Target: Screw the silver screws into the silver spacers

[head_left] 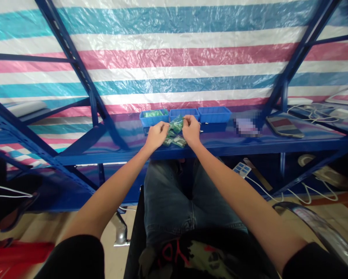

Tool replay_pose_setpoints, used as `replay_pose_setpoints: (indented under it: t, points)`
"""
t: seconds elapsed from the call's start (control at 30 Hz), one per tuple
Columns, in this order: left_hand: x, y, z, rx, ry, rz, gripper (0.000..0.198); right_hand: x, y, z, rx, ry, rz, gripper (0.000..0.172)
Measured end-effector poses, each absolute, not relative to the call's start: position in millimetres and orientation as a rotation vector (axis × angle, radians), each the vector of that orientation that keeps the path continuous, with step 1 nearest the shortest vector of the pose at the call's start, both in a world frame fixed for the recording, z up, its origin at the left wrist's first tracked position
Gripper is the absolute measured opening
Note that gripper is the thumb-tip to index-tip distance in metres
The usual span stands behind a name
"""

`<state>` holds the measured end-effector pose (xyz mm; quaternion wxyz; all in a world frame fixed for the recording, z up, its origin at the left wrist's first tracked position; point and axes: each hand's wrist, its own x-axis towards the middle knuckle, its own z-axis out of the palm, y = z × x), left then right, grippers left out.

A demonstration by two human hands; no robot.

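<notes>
My left hand (158,135) and my right hand (192,130) are closed in a pinch on a small green-tinted clear plastic bag (176,124), one at each side of it. Below the bag, on the blue shelf, lies a small pile of similar packets (175,140) with pale pieces in them; its details are too small to make out. Just behind my hands three blue bins stand in a row. Green packets fill the left bin (150,121). The middle bin (188,112) is partly hidden by my right hand, and the right bin (215,116) stands beyond it.
Small metal-tipped pieces (206,123) lie by the right bin. Further right are a blurred-out item (247,127), a dark tablet-like device (284,127) and white cables (314,112). Blue metal posts (67,50) frame the shelf, with striped sheeting (179,62) behind.
</notes>
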<state>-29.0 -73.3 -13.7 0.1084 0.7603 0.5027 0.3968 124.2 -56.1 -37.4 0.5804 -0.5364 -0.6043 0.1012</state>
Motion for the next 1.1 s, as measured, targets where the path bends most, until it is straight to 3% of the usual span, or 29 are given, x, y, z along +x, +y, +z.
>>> replay_pose_setpoints:
  t: [0.17,0.4,0.6,0.63,0.73,0.8,0.97,1.1]
  points:
    - [-30.1,-71.4,-12.6,2.072,1.382,1.147,0.055,121.2,-58.1,-34.9,-1.177,-1.433,0.257,0.023]
    - [-33.5,-62.5,-15.7,1.642,1.159,1.187,0.025,119.0,-59.4,-33.2,-0.902,-1.488,0.508,0.019]
    - [-37.0,-60.1,-17.5,1.541,1.108,1.341,0.041,115.8,-62.3,-35.4,-0.832,-1.501,0.662,0.019]
    - [-37.3,-59.9,-17.8,1.534,1.096,1.356,0.042,115.5,-62.8,-35.6,-0.827,-1.500,0.671,0.023]
    - [-37.7,-60.8,-18.2,1.548,1.054,1.330,0.030,115.5,-62.7,-36.4,-0.857,-1.474,0.724,0.058]
    - [-37.9,-61.8,-18.4,1.561,1.032,1.303,0.020,115.9,-61.0,-37.3,-0.921,-1.447,0.801,0.066]
    - [-40.1,-58.4,-22.2,1.533,1.023,1.407,0.017,116.5,-54.3,-39.0,-1.015,-1.389,0.880,0.031]
    - [-42.2,-52.7,-26.8,1.519,1.025,1.466,0.025,114.7,-54.1,-37.9,-1.004,-1.374,0.950,0.028]
